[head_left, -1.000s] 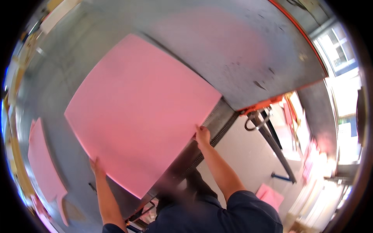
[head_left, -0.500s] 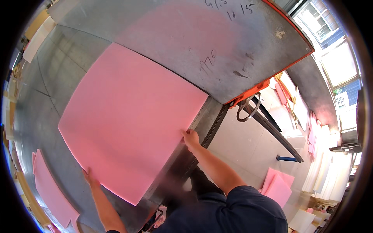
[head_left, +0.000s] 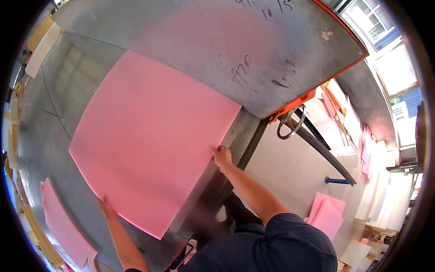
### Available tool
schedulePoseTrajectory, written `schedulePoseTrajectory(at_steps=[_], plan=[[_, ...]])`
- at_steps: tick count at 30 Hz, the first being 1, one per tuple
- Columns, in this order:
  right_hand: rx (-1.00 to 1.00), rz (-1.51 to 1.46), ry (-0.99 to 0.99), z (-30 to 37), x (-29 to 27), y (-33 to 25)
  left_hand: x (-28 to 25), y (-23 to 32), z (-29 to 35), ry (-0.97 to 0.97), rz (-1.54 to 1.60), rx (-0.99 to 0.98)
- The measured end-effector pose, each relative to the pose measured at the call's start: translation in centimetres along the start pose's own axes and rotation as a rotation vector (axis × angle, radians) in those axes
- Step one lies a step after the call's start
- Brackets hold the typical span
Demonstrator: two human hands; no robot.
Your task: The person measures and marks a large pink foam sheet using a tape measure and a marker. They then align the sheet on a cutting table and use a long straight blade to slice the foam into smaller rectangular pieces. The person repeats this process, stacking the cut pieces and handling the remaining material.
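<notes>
A large pink foam sheet (head_left: 154,140) lies on a grey metal table, its far edge against an upright grey metal panel (head_left: 267,59). My left hand (head_left: 108,208) is closed at its near left edge, with the thumb against the rim; the other fingers are partly hidden. On the right edge, my right hand (head_left: 222,157) grips the foam with curled fingers. Beside that edge runs a perforated metal strip (head_left: 233,129).
A steel handwheel (head_left: 291,122) and a dark rail (head_left: 324,152) stick out at right, below the panel's orange edge. Cut pink pieces (head_left: 65,222) lie at left; more pink sheets (head_left: 326,215) are on the floor at right. White foam slabs (head_left: 389,199) stand farther right.
The whole view has shifted slightly. Both hands keep their places on the foam sheet's edges, and the sheet stays against the panel.
</notes>
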State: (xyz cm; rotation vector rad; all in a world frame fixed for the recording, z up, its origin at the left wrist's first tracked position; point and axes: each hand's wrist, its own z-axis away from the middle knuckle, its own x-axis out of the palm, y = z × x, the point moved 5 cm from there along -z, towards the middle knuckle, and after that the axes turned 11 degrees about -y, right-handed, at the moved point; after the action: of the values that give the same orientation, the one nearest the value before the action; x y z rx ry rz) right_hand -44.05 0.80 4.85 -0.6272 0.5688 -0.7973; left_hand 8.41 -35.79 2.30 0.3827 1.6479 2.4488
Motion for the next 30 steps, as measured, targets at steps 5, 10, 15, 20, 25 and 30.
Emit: schedulePoseTrajectory(at_steps=[5,10,15,20,25,30], plan=[[-0.001,-0.007,-0.005,0.2,-0.1,0.5,0.4,-0.2,0.3,0.015,0.001,0.003],[-0.006,-0.086,-0.002,-0.2,-0.7,0.9,0.3,-0.9,0.3,-0.014,0.032,-0.013],[-0.054,0.296,0.002,-3.3,-1.4,3.0,-0.2,-2.0,-0.7,-0.111,0.123,-0.004],[-0.076,0.103,0.044,-1.5,-1.4,1.7,1.2,-1.3,-0.2,-0.022,0.124,-0.068],[-0.049,0.052,0.017,0.5,-2.0,0.8,-0.3,-3.4,1.8,0.268,-0.366,-0.238],[0.001,0.303,-0.191,0.9,-0.6,1.6,-1.3,-8.4,9.4,0.381,-0.403,-0.296]])
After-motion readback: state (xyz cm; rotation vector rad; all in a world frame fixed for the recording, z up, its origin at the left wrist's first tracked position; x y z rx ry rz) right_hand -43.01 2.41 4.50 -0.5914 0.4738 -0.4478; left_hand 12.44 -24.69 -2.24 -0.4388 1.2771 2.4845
